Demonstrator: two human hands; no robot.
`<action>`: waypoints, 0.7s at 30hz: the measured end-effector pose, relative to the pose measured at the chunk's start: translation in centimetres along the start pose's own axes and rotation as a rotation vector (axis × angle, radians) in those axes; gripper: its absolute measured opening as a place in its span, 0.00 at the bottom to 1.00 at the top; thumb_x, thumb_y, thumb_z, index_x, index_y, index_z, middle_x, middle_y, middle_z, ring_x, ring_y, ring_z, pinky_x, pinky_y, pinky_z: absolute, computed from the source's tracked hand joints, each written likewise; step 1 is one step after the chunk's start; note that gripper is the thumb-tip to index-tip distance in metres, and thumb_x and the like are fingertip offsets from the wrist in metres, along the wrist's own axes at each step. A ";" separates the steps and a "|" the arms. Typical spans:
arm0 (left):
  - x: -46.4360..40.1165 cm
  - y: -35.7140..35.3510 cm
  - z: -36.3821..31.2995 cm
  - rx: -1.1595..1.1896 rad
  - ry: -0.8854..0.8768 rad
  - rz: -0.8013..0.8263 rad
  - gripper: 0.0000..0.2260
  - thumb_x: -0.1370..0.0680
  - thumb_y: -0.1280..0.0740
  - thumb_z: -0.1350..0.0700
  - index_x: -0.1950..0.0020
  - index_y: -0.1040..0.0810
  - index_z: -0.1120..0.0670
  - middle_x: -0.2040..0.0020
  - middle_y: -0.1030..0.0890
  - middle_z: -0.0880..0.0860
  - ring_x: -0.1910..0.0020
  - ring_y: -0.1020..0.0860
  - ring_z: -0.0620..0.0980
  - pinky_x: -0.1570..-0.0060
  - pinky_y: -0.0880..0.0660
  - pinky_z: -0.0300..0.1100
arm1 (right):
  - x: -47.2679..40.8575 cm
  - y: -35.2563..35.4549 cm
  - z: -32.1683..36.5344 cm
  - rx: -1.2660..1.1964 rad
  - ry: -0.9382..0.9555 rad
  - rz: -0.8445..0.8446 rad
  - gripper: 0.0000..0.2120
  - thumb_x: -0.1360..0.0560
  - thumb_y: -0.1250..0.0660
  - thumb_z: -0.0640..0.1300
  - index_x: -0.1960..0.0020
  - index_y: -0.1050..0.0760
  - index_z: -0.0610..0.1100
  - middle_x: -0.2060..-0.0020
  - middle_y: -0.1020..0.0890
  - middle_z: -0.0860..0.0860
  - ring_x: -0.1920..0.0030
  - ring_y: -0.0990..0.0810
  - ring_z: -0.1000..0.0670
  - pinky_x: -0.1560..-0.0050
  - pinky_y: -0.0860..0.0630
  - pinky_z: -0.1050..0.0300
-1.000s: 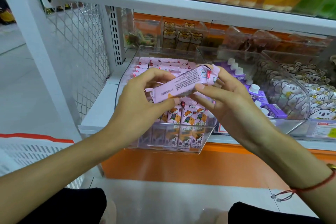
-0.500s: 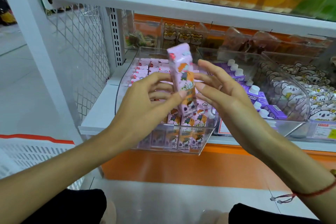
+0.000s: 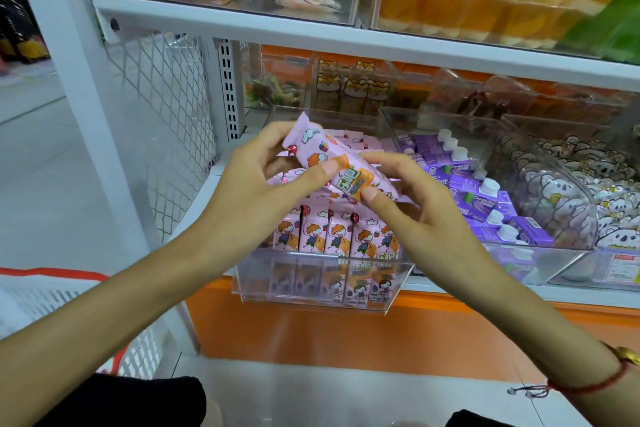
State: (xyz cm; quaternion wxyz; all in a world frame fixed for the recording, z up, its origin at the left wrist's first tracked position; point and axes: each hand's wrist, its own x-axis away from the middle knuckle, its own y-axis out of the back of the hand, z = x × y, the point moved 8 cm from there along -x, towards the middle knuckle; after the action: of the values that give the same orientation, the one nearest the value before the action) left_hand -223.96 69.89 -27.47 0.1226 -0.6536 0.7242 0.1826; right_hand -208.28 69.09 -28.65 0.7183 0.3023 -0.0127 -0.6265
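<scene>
Nearest us, at the lower left, the white basket (image 3: 41, 305) with its red rim sits beside our knees, and a red string (image 3: 588, 388) circles our right wrist. Both forearms reach forward and meet in front of the shelf (image 3: 216, 180). There we hold one pink packet (image 3: 346, 163) in the air between the two hands, above the front half of the clear bin (image 3: 311, 291) and touching nothing else. Our left hand (image 3: 256, 191) grasps the packet's upper part, with the thumb pressed on the printed face and the fingers curled behind. Our right hand (image 3: 408, 204) pinches the lower part, with the thumb on the face near the bottom end and the fingers wrapped over the far edge. The packet's long axis slants from upper left down to lower right, so its upper end sticks out past the left hand's grip and its lower end just past the right thumb. Directly beneath and behind it, a row of packets (image 3: 332, 236) of the same kind stands upright in the bin at the left end of the shelf. We judge that the pink packet must be turned upright to join them, or swung down and left for the basket, to which the left hand is nearer. Farther right sit purple cartons (image 3: 478, 191), and above them runs the upper shelf (image 3: 311, 35).
</scene>
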 end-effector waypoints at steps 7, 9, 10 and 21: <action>-2.4 6.5 -0.9 -0.168 -0.178 -0.342 0.11 0.25 0.29 0.58 0.50 0.28 0.47 0.51 0.20 0.44 0.51 0.20 0.40 0.49 0.26 0.31 | -4.9 -0.4 -0.2 0.335 0.027 0.039 0.21 0.21 0.38 0.44 0.29 0.36 0.49 0.35 0.28 0.53 0.36 0.29 0.53 0.39 0.32 0.59; -3.5 7.6 -0.2 -0.214 -0.177 -0.381 0.13 0.26 0.29 0.62 0.46 0.28 0.53 0.51 0.21 0.45 0.51 0.21 0.41 0.51 0.26 0.29 | -7.8 -1.7 -0.9 0.512 0.055 0.109 0.19 0.21 0.40 0.41 0.30 0.33 0.44 0.33 0.28 0.47 0.35 0.30 0.49 0.39 0.35 0.61; -4.1 8.0 0.3 -0.231 -0.167 -0.383 0.13 0.26 0.29 0.63 0.45 0.28 0.54 0.51 0.22 0.45 0.52 0.22 0.40 0.53 0.26 0.27 | -9.2 -2.6 -1.5 0.592 0.059 0.155 0.18 0.20 0.41 0.40 0.31 0.32 0.43 0.33 0.28 0.45 0.33 0.31 0.47 0.37 0.36 0.59; -9.9 6.5 3.7 -0.405 -0.049 -0.125 0.16 0.27 0.27 0.63 0.43 0.27 0.56 0.54 0.22 0.43 0.56 0.22 0.36 0.55 0.24 0.26 | -14.7 -8.1 -6.7 1.001 -0.061 0.390 0.21 0.18 0.51 0.49 0.30 0.32 0.44 0.31 0.34 0.40 0.31 0.40 0.39 0.34 0.39 0.44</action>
State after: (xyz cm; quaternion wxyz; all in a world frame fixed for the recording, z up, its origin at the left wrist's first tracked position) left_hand -229.44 80.92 -26.05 0.0176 -0.7037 0.6278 0.3323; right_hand -215.99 84.95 -32.47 0.5888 0.5816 -0.3864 -0.4071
